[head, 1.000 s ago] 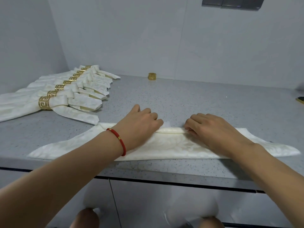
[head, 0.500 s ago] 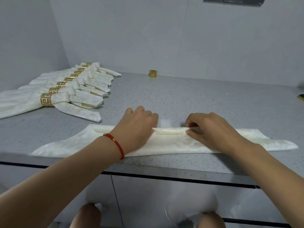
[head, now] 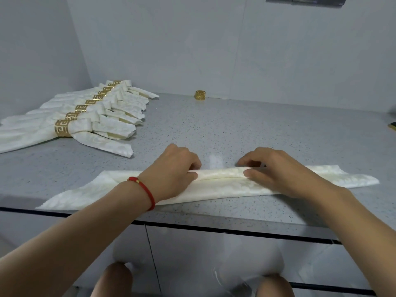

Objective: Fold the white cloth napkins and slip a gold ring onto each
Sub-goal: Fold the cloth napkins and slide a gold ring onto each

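Observation:
A white patterned napkin (head: 220, 183) lies as a long folded strip along the front of the grey counter (head: 246, 129). My left hand (head: 173, 168) pinches its rolled far edge left of the middle, thumb in front and fingers curled behind. My right hand (head: 274, 168) pinches the same edge to the right of the middle. One loose gold ring (head: 200, 95) stands far back by the wall. A fanned row of several folded napkins (head: 100, 116), each in a gold ring, lies at the far left.
The counter's front edge (head: 214, 221) runs just under the napkin, with cabinet doors below. A small dark and gold object (head: 392, 126) sits at the right border. Grey walls close the back and left.
Both hands have rolled the napkin's far edge toward me, so the strip is narrower. The fingers have moved from pressing flat to pinching the fold.

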Demonstrator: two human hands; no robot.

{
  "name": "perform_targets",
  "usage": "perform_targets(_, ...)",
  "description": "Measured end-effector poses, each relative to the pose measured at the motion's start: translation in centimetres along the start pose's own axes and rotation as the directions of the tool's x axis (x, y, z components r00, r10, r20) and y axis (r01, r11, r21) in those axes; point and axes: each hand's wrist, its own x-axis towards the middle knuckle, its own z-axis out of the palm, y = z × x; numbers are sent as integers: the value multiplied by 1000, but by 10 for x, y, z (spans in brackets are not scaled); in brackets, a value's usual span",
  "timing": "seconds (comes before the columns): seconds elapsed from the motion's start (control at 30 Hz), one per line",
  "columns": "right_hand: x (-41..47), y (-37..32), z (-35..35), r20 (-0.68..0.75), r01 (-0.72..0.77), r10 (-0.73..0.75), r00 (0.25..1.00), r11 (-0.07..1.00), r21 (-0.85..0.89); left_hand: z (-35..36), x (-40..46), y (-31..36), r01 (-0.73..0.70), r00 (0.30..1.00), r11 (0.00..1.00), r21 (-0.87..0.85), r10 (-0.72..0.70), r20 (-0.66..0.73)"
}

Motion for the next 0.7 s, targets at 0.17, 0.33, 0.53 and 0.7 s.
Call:
perform_targets(0.17, 2, -8, 3, -97, 57, -77, 992, 978, -200, 3, 3, 5, -129, 981, 933, 337, 169, -94)
perform_targets(0.33, -4, -12, -3, -21, 136, -147, 989, 953, -271, 3, -4, -3, -271, 945, 847, 458, 325, -43)
perform_targets(0.53, -6, -9, -1, -7, 52, -52, 999, 997, -59, -3, -13, -4, -99, 991, 995, -9, 97, -94)
perform_targets(0.7, -11, -13, 3, -35, 79, -88, 995, 974, -214, 2, -15, 1, -68, 995, 996, 51, 71, -64)
